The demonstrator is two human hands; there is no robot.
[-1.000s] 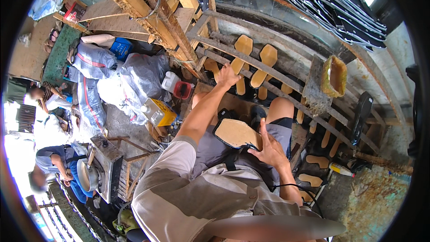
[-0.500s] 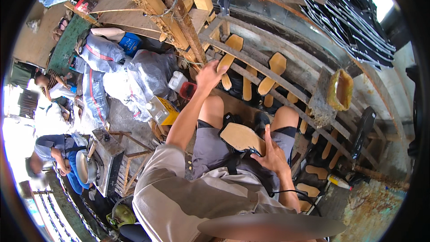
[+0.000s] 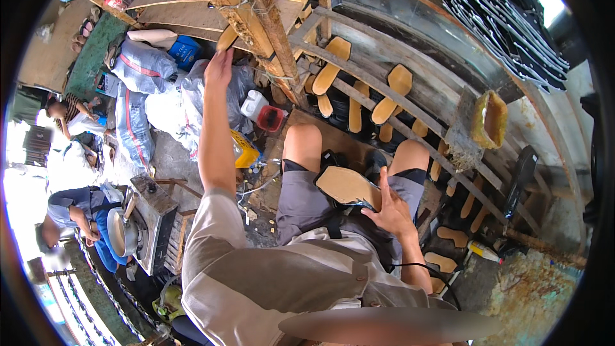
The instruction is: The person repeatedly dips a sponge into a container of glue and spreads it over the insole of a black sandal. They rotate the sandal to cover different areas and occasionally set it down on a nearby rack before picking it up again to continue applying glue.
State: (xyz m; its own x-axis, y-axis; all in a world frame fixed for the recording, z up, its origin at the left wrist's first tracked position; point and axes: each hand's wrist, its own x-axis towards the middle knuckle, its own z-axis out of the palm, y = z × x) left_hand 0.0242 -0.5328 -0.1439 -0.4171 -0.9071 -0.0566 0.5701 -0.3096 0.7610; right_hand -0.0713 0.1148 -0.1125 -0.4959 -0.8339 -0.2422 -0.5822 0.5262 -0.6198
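Observation:
My left arm stretches to the far left, where my left hand [image 3: 219,67] reaches the edge of a wooden shelf. Its fingers are closed at the near end of a narrow tan shoe sole [image 3: 227,38]; the grip is small and partly hidden. Over my lap, my right hand [image 3: 392,211] grips a wide tan sole with a black rim [image 3: 348,187], thumb along its right end. Several similar tan soles [image 3: 332,67] with black parts rest on a slatted wooden rack [image 3: 410,129] beyond my knees.
A wooden post [image 3: 259,19] stands between shelf and rack. Left lie filled sacks [image 3: 134,122], a red container [image 3: 271,118] and a yellow can [image 3: 245,150]. A yellowish block-shaped holder [image 3: 489,120] sits on the rack's right. Two people [image 3: 80,211] sit farther left.
My left hand has moved left from a sole on the rack to the one at the shelf edge. My right hand keeps its sole over my lap.

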